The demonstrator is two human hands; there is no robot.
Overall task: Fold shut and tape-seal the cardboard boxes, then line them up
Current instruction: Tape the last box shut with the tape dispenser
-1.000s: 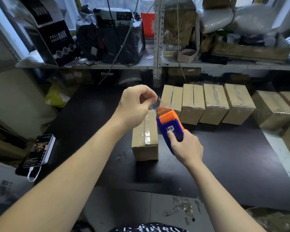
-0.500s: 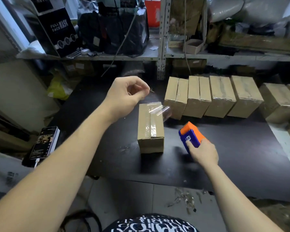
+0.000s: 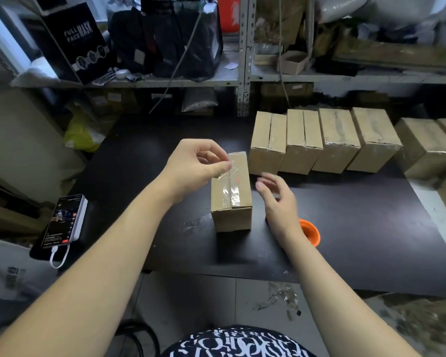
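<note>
A small cardboard box (image 3: pixel 231 212) stands alone in the middle of the black table (image 3: pixel 371 228), with clear tape along its top seam. My left hand (image 3: pixel 193 167) hovers over the box's far end and pinches a loose strip of clear tape (image 3: pixel 233 163) between thumb and fingers. My right hand (image 3: pixel 277 202) is just right of the box, fingers spread, holding nothing. The orange and blue tape dispenser (image 3: pixel 310 231) lies on the table, mostly hidden behind my right wrist. A row of taped boxes (image 3: pixel 322 140) lines the table's far side.
A phone (image 3: pixel 62 221) on a charging cable lies at the table's left edge. More cardboard boxes (image 3: pixel 428 148) sit at the far right. Cluttered metal shelves (image 3: pixel 245 57) rise behind the table. Tape scraps (image 3: pixel 281 300) litter the floor near me.
My right hand set the tape dispenser down on the table, let go and opened beside the box. My left hand lowered the cut tape strip toward the box top.
</note>
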